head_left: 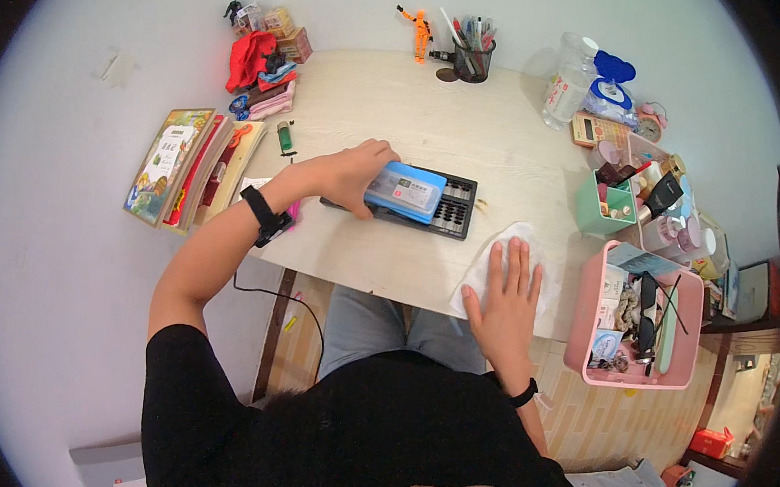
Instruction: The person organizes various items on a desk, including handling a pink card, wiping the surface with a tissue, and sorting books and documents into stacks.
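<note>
My left hand (356, 174) grips the left end of a blue plastic case (408, 191) with a clear lid and a label. That case lies over a black abacus (459, 208), whose beads show at its right end; my thumb is at the near edge. Flat on a white cloth or tissue (484, 277) rests my right hand (509, 299), fingers slightly apart, near the desk's front edge. Whether the case is lifted off the abacus or resting on it, I cannot tell.
Books (171, 164) and a green glue stick (285, 136) are at the left. A mesh pen holder (474, 61) and orange figure (421, 34) stand at the back. Right are a plastic bottle (567, 82), a calculator (596, 130), a green organizer (604, 208) and a pink bin (577, 346).
</note>
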A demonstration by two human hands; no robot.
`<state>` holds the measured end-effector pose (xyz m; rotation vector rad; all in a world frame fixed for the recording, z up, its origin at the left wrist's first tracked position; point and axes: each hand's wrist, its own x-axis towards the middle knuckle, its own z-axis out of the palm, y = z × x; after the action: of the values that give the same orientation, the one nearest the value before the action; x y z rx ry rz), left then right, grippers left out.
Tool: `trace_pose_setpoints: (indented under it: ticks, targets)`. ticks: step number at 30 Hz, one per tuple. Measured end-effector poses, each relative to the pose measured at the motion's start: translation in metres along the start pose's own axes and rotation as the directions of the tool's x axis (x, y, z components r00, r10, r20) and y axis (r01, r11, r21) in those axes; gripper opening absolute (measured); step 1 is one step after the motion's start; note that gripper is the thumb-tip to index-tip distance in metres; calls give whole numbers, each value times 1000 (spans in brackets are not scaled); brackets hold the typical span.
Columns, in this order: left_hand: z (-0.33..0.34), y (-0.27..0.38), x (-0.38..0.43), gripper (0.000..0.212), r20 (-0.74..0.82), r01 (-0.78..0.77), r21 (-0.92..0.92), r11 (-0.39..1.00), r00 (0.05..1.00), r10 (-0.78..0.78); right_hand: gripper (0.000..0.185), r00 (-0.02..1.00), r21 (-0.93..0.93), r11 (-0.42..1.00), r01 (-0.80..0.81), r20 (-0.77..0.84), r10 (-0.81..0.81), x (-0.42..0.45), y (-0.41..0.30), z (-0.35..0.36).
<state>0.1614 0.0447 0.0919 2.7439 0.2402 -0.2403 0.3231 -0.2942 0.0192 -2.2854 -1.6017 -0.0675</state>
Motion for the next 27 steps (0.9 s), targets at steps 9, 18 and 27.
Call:
trace_pose_setpoints:
  ticks: [9, 18, 27]
  targets:
    - [-12, -7, 104, 96, -124, -108, 147, 983, 984, 127, 80, 1000, -25, 1000, 4, 26, -3, 1, 0, 1]
    - [-13, 7, 202, 99, -16, -52, 199, 979, 998, 56, 80, 999, -31, 999, -15, 43, 16, 0, -1, 1]
    - [-14, 14, 163, 106, -232, 93, 263, 960, 972, -30, 80, 1000, -28, 1000, -3, 27, 4, 0, -2, 3]
